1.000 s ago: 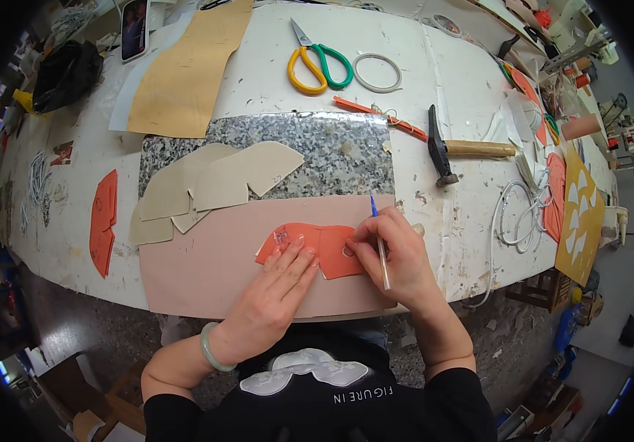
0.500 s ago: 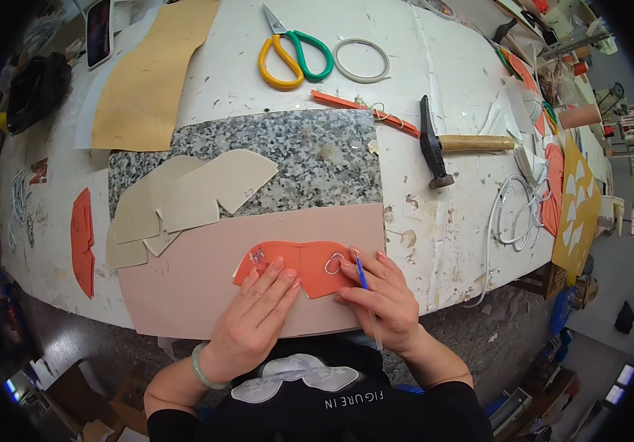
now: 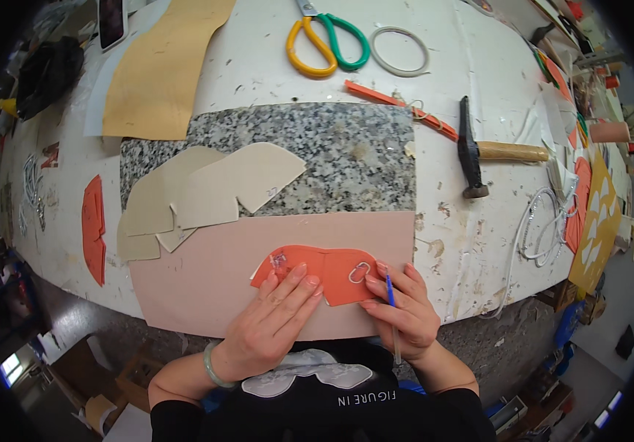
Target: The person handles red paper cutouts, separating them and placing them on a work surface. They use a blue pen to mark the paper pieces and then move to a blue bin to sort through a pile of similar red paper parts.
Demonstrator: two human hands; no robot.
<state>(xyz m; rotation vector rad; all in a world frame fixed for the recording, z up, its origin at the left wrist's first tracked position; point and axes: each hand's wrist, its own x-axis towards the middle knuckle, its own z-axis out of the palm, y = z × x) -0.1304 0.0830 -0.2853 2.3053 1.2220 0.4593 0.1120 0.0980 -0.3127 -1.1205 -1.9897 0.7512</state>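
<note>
An orange cut piece (image 3: 343, 280), with a white loop on its right part and small marks on its left, lies on a pink sheet (image 3: 184, 295). My left hand (image 3: 269, 317) rests flat on the piece's left half, fingers stretched out. At the right edge of the piece, my right hand (image 3: 409, 317) grips a blue-and-clear pen (image 3: 391, 291), and its fingertips touch the orange edge. The pen stands tilted, and its lower end passes below the hand. Beyond the sheet, overlapping cream pattern pieces (image 3: 214, 184) lie partly on a speckled stone slab (image 3: 361, 155).
Scissors (image 3: 310, 48) with yellow and green handles, a pale ring (image 3: 427, 59), an orange strip (image 3: 376, 94) and a hammer (image 3: 508, 152) lie at the far side. White cord (image 3: 527, 221) is at right. Another orange piece (image 3: 92, 232) and tan sheet (image 3: 155, 74) are at left.
The whole scene has shifted rightward in the picture, as the view moved. Both hands keep their places on the orange piece, with the pen still in the right one.
</note>
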